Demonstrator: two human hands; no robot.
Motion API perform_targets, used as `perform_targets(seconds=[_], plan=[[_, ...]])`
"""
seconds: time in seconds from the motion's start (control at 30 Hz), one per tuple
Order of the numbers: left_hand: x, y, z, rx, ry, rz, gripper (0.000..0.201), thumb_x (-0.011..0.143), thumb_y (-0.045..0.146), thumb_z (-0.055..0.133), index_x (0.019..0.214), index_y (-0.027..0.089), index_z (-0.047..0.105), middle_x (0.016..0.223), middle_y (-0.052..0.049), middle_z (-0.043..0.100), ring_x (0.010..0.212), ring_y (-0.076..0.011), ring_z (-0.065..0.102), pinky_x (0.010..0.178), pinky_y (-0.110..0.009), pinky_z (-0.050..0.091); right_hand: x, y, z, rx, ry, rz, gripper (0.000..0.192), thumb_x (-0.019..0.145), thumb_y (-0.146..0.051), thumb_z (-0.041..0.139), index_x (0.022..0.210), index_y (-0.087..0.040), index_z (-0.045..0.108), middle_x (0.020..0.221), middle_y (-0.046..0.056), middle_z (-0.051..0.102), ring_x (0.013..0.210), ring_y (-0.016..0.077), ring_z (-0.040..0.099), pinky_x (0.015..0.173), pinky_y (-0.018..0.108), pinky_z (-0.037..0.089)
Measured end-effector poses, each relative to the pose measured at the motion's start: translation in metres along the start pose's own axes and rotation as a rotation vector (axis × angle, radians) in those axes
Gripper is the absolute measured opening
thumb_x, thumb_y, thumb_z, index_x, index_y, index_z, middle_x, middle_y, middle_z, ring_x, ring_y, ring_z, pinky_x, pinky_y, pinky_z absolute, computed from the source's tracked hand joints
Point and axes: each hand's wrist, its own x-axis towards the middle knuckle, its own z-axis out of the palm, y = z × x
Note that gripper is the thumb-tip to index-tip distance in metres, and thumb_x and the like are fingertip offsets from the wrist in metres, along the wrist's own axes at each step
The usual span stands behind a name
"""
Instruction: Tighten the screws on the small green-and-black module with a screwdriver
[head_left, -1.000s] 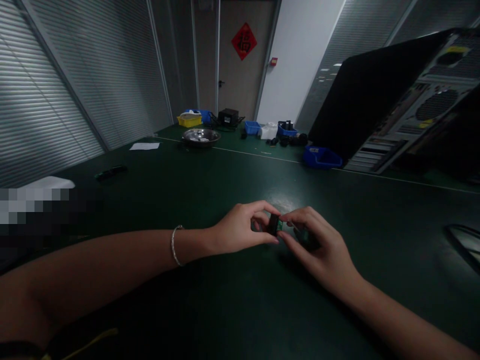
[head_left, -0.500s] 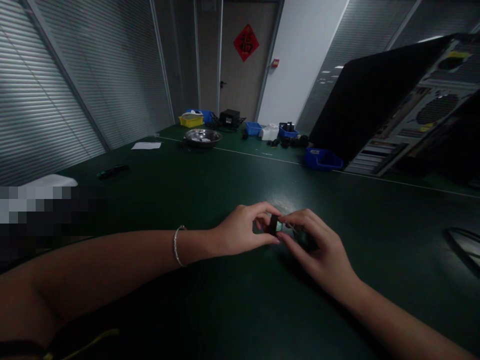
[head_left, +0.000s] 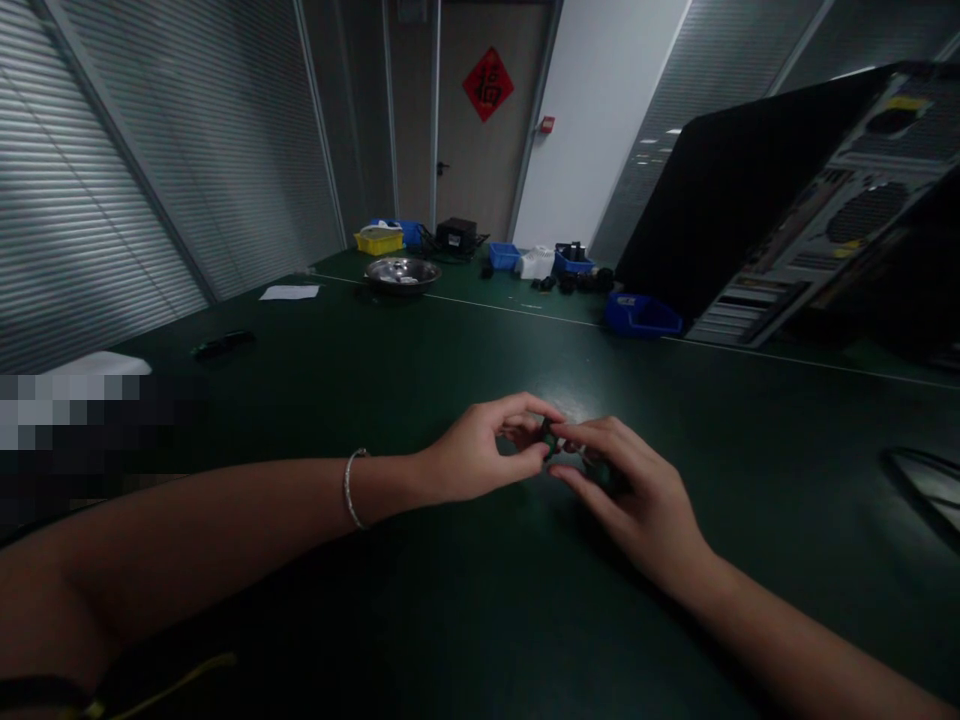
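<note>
Above the green table, my left hand pinches a small dark block-like part between thumb and fingers. Its exact kind is too small and dim to make out. My right hand is close on the right, its fingers curled and its fingertips at the part's right side. The right thumb is a little below, apart from the index finger. Something dark greenish shows under the curled right fingers, mostly hidden by them. A silver bracelet circles the left wrist.
A metal bowl, a yellow bin, a black box with cables and blue bins stand far back. Right: a large computer case, a blue bin, a black cable. Left: a dark tool, white paper.
The small part has turned between my fingers, so its bright face no longer shows. My left thumb has moved up and left, and the right thumb has come away from the part.
</note>
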Motion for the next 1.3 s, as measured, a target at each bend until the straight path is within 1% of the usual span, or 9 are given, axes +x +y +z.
perform_targets(seconds=[0.1,0.4,0.57,0.73,0.87,0.93,1.1,1.2,1.3], plan=[[0.001,-0.003,-0.001,-0.054,0.009,-0.027,0.030,0.084,0.015,0.059,0.114,0.015,0.055,0.094,-0.005,0.064,0.087,-0.0160,0.065,0.080,-0.030,0.051,0.000,0.001,0.000,0.002,0.001,0.001,0.032,0.088,-0.021,0.063,0.120,-0.023,0.057,0.095,0.005,0.061,0.084,0.0194,0.059,0.070,0.031,0.049],[0.003,-0.004,-0.005,-0.056,0.003,-0.013,0.029,0.080,0.013,0.062,0.109,0.014,0.060,0.091,-0.004,0.063,0.083,-0.0141,0.062,0.079,-0.029,0.049,-0.004,0.001,-0.004,0.001,-0.005,0.012,0.029,0.089,-0.020,0.060,0.118,-0.024,0.058,0.096,0.005,0.060,0.085,0.0200,0.059,0.071,0.031,0.048],[0.005,-0.006,-0.007,-0.096,-0.012,-0.078,0.028,0.080,0.011,0.061,0.108,0.014,0.060,0.087,-0.003,0.062,0.081,-0.0140,0.061,0.077,-0.029,0.048,-0.003,0.002,-0.005,-0.023,-0.006,0.031,0.026,0.090,-0.023,0.059,0.116,-0.024,0.058,0.098,0.006,0.061,0.086,0.0208,0.059,0.072,0.032,0.049],[0.008,-0.010,-0.010,-0.206,-0.002,-0.136,0.040,0.087,0.010,0.052,0.125,0.017,0.046,0.091,-0.004,0.064,0.088,-0.0158,0.062,0.079,-0.030,0.048,-0.006,0.007,-0.007,-0.058,-0.033,0.162,0.024,0.093,-0.029,0.054,0.116,-0.024,0.056,0.102,0.006,0.061,0.086,0.0208,0.059,0.072,0.033,0.048],[0.009,-0.010,-0.014,-0.119,0.039,-0.168,0.021,0.089,0.012,0.049,0.107,0.015,0.060,0.100,-0.007,0.064,0.090,-0.0162,0.060,0.078,-0.029,0.045,-0.007,0.012,-0.008,-0.047,-0.072,0.186,0.021,0.096,-0.026,0.047,0.116,-0.024,0.054,0.103,0.006,0.060,0.085,0.0195,0.059,0.070,0.033,0.050],[0.009,-0.010,-0.017,-0.091,0.046,-0.172,0.020,0.090,0.014,0.048,0.101,0.014,0.065,0.101,-0.006,0.064,0.090,-0.0158,0.058,0.080,-0.029,0.044,-0.007,0.013,-0.008,-0.044,-0.093,0.173,0.022,0.096,-0.025,0.048,0.116,-0.024,0.054,0.103,0.005,0.061,0.087,0.0195,0.059,0.072,0.033,0.051],[0.010,-0.011,-0.019,-0.068,0.062,-0.154,0.024,0.094,0.020,0.047,0.108,0.014,0.066,0.105,-0.007,0.064,0.092,-0.0154,0.057,0.083,-0.029,0.044,-0.005,0.012,-0.007,-0.049,-0.122,0.128,0.024,0.094,-0.023,0.050,0.117,-0.025,0.057,0.105,0.006,0.063,0.094,0.0206,0.062,0.080,0.034,0.051],[0.009,-0.011,-0.016,-0.074,0.050,-0.141,0.025,0.094,0.023,0.048,0.110,0.014,0.065,0.105,-0.007,0.065,0.092,-0.0157,0.059,0.084,-0.029,0.045,-0.003,0.009,-0.007,-0.059,-0.121,0.125,0.025,0.094,-0.023,0.050,0.118,-0.024,0.059,0.104,0.007,0.064,0.093,0.0218,0.062,0.079,0.035,0.052],[0.008,-0.011,-0.014,-0.042,0.026,-0.107,0.024,0.089,0.024,0.058,0.110,0.015,0.066,0.106,-0.007,0.064,0.095,-0.0176,0.060,0.085,-0.031,0.047,-0.003,0.008,-0.008,-0.066,-0.133,0.132,0.026,0.094,-0.023,0.050,0.118,-0.024,0.059,0.103,0.008,0.064,0.091,0.0222,0.063,0.077,0.036,0.054]])
